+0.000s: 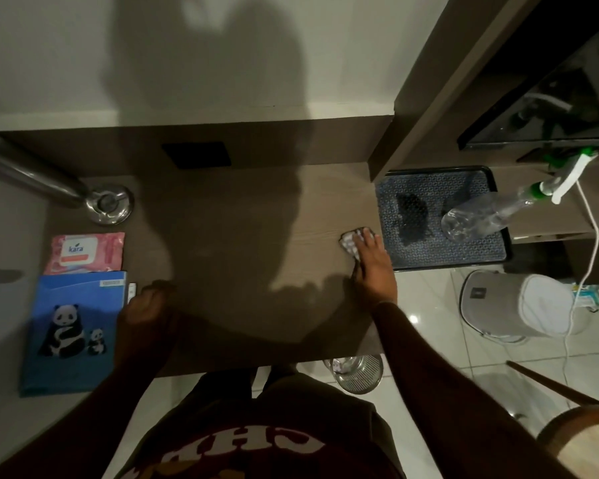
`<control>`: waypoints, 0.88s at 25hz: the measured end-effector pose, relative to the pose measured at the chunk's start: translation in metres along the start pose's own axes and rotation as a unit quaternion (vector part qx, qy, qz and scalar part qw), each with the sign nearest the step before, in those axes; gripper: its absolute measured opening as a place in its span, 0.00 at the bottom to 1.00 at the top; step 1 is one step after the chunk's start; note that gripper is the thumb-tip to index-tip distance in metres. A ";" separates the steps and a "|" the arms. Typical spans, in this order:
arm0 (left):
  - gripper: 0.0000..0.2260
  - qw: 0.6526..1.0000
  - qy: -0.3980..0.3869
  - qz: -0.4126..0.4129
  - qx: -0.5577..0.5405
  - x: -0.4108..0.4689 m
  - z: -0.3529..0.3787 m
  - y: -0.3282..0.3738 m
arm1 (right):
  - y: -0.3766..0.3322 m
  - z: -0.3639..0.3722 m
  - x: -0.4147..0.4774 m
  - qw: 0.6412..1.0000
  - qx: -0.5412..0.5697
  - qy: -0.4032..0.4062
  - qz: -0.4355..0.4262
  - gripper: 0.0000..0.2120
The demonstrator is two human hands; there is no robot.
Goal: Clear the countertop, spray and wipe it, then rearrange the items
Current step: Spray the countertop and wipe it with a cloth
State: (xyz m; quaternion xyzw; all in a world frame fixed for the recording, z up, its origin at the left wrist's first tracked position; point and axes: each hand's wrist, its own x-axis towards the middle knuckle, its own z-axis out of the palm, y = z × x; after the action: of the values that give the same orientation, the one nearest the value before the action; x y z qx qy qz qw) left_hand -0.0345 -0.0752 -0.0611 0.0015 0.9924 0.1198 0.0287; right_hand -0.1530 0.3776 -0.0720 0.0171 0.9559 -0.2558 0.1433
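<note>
The person's dark red sweatshirt [256, 426] with big letters is closest, right at the bottom. Both arms reach out over the brown countertop [242, 257].

The right hand [370, 261] lies flat, pressing a small checked cloth [355, 243] onto the countertop near its right edge. The left hand [149, 305] is curled loosely with nothing in it that I can see, resting beside the blue panda folder [73, 333].

It looks like the middle is already cleared, and the wiping is going on now. The spray bottle [498, 209] leans on the black tray [440, 219] to the right, so the spraying is probably done. Putting things back is still to do.

The pink wet wipes pack [85, 252] and the folder sit at the left end, so that part may still need wiping. The middle is wide open for big sweeps. The cloth is just beside the tray, and the front edge drops to the floor, where a glass bin [357, 373] stands.
</note>
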 end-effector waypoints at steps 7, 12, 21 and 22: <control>0.11 0.996 -0.044 -0.079 0.003 -0.014 0.000 0.000 | 0.037 -0.049 0.059 0.919 0.240 0.195 0.244 0.26; 0.18 0.991 -0.063 -0.117 -0.008 -0.029 -0.007 0.004 | 0.096 -0.059 0.110 0.966 0.050 0.054 0.247 0.27; 0.08 0.953 0.024 -0.299 -0.039 -0.032 -0.017 0.003 | 0.017 -0.030 0.096 0.966 0.053 0.141 0.208 0.23; 0.08 0.943 0.018 -0.330 -0.051 -0.033 -0.018 0.003 | 0.007 -0.021 0.086 0.974 0.040 0.146 0.168 0.23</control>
State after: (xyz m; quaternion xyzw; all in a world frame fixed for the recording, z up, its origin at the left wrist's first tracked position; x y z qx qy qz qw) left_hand -0.0029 -0.0772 -0.0411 -0.3294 0.9303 0.1536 0.0493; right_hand -0.2402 0.3903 -0.0818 0.2204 0.9388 -0.2611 0.0427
